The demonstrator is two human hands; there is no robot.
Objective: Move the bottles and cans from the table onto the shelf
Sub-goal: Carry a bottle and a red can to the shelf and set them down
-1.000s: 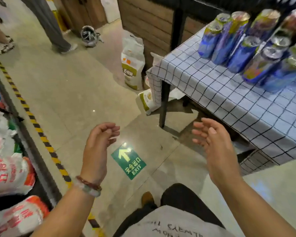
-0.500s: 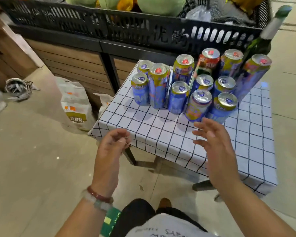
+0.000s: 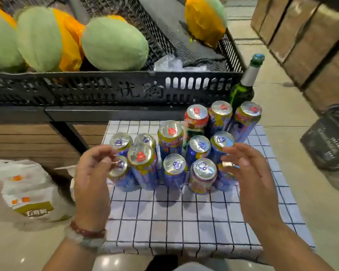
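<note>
On the counter (image 3: 184, 216), covered by a grid-check cloth, the cans stand packed in a tight cluster near its far edge, tall ones mixed with short ones, and a green glass bottle (image 3: 243, 90) rises at the far right corner behind them. Both hands hover at the near flanks of the cluster and grip nothing. The left hand (image 3: 92, 180) has its fingers loosely curled just over the short can at the near left (image 3: 118, 169); whether they touch its rim is unclear through the blur. The right hand (image 3: 250, 178) is spread wide beside the near right can (image 3: 203, 175).

The main risk, as I judge it, is the crowding: cans touch or nearly touch, so fingers wedged between them could tip a tall can (image 3: 143, 165) into its neighbours, and the bottle stands close to the counter's edge. Grabbing 2 cans at once could loosen either grip. No shelf is visible here.
</note>
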